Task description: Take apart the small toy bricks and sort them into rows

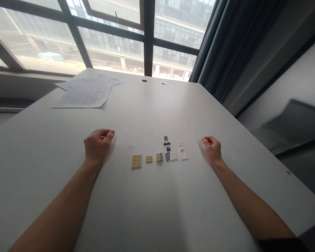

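Note:
My left hand [98,142] rests on the white table in a loose fist, thumb against the curled fingers, with nothing seen in it. On the other side lies my right hand [212,147], curled the same way. Between them, apart from both, are small building-brick pieces. Nearest my left hand is a large tan plate [136,161], then a small tan plate [149,159] and a tan-and-grey piece [159,157]. A grey plate [167,156] sits beside a white studded plate [173,156]. Closest to my right hand is a smooth white tile [183,155].
Behind the row are a dark bar-like piece [167,143], a small black piece [168,149], a grey piece [165,138] and a white piece [180,143]. Printed papers [86,92] lie at the table's far left. A dark curtain [225,45] hangs beyond the right edge.

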`<state>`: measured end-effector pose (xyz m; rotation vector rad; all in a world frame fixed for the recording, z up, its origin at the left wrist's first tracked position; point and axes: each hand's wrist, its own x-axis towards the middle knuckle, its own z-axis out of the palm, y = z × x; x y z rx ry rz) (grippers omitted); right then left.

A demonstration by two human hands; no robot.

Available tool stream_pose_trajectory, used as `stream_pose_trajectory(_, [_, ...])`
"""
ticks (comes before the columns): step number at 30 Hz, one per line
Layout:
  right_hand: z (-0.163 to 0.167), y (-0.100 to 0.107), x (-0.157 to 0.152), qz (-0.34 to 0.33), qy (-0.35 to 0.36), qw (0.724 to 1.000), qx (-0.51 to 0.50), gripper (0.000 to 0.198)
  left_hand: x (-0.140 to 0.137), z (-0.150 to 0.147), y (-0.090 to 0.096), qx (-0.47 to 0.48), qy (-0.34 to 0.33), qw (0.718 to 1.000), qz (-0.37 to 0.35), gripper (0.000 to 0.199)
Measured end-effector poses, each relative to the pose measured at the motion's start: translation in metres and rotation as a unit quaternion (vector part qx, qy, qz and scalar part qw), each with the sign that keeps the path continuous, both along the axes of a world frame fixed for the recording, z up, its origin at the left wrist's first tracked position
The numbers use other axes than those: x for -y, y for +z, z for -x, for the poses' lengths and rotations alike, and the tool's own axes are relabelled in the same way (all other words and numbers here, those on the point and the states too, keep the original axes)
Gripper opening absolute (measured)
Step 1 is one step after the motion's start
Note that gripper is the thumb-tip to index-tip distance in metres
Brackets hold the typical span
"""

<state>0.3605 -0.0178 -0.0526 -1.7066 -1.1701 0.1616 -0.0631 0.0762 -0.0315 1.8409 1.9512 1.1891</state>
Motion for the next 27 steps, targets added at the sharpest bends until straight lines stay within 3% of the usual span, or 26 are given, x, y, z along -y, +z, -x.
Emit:
stream_pose_trajectory(8, [0.010,0.004,0.005,-0.001,0.048,0.998,0.039,0.028,0.004,0.008,-0.001,0.071,0.037,0.996,0.030,0.038])
stream_pose_trajectory(19, [0.016,0.004,0.008,-0.012,0.056,0.995,0.087,0.028,0.020,0.000,0.005,0.049,-0.010,0.998,0.044,0.037])
stream_pose_trajectory(22, [0.039,0.006,0.026,0.004,0.075,0.980,0.184,0.039,0.022,0.001,0.005,0.057,-0.019,0.997,0.057,0.035])
stream_pose_trajectory(27, [0.075,0.004,0.054,0.068,0.147,0.932,0.325,0.073,0.025,0.004,0.006,0.076,-0.015,0.995,0.066,0.037])
